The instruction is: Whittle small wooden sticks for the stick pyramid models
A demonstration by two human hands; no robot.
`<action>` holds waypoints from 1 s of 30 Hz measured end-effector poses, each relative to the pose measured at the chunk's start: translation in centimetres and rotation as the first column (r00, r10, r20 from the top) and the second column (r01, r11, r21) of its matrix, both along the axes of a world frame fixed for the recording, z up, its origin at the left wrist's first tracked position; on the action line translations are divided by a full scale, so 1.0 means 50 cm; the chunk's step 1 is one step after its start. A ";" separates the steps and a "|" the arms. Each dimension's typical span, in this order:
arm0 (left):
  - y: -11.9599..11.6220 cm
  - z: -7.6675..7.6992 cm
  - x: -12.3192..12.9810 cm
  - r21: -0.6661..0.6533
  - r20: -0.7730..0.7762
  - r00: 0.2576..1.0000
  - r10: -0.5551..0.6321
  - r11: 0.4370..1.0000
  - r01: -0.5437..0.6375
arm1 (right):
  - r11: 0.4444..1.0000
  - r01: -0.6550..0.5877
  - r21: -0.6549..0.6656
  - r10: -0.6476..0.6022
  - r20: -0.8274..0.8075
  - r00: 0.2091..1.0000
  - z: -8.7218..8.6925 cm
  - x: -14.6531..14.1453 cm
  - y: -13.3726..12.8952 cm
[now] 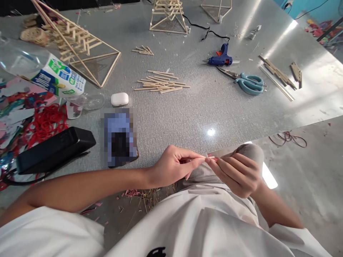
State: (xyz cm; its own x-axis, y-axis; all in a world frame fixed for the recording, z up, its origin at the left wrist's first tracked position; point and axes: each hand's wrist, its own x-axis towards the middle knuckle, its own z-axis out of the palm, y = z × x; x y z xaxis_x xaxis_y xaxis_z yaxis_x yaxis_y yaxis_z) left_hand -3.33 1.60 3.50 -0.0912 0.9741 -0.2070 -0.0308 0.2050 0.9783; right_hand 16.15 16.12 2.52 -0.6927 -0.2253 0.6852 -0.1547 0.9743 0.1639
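Observation:
My left hand [174, 166] and my right hand [237, 173] meet fingertip to fingertip above my lap, just off the table's front edge. Both are closed in a pinch around a small pale sliver [211, 157], mostly covered by the fingers; I cannot tell its kind. On the table beyond them lies a loose pile of thin wooden sticks [163, 84], with a smaller bunch of short sticks [143, 50] behind it. Farther right rest a blue glue gun [221, 58] and scissors with light blue handles [249, 84].
Stick-built frames [88, 57] stand at the back and left. A plastic bottle [66, 76] lies at left, near a white earbud case [119, 99], a blurred-out phone-like object [120, 139], a black box [56, 146] and red string [46, 121]. Flat wooden strips [278, 73] lie right.

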 end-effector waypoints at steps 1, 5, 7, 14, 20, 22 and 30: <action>0.000 0.002 -0.002 -0.004 -0.005 1.000 -0.008 1.000 0.008 | 1.000 -0.012 0.011 0.013 -0.003 1.000 -0.001 0.000 0.001; -0.002 0.009 -0.007 -0.008 -0.029 0.999 -0.032 0.999 0.032 | 0.999 -0.033 0.038 0.033 -0.002 0.999 0.001 -0.004 0.008; -0.003 0.010 -0.009 0.004 -0.047 0.998 -0.030 1.000 0.030 | 0.998 -0.049 0.032 0.049 0.014 0.999 0.003 -0.007 0.014; 0.000 0.011 -0.013 0.031 -0.102 0.994 -0.050 0.998 0.054 | 0.998 -0.056 0.023 0.055 0.033 0.998 0.002 -0.021 0.032; 0.001 0.014 -0.016 0.048 -0.109 0.992 -0.067 0.996 0.072 | 0.999 -0.024 -0.046 0.027 0.066 0.997 -0.007 -0.025 0.029; 0.000 0.013 -0.016 0.056 -0.114 0.991 -0.069 0.996 0.076 | 0.992 0.012 -0.129 0.004 0.120 0.993 -0.010 -0.023 0.027; -0.001 0.007 -0.012 0.031 -0.108 0.993 -0.048 0.998 0.052 | 0.984 0.050 -0.172 -0.017 0.188 0.982 -0.008 -0.007 0.014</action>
State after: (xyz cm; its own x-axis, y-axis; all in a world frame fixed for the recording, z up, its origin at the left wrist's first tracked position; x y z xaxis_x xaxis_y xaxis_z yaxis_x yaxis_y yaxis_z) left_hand -3.95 1.52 3.87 -0.0620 0.9843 -0.1654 0.0839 0.1703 0.9818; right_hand 15.79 16.80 2.13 -0.8161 -0.0874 0.5713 -0.1328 0.9904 -0.0382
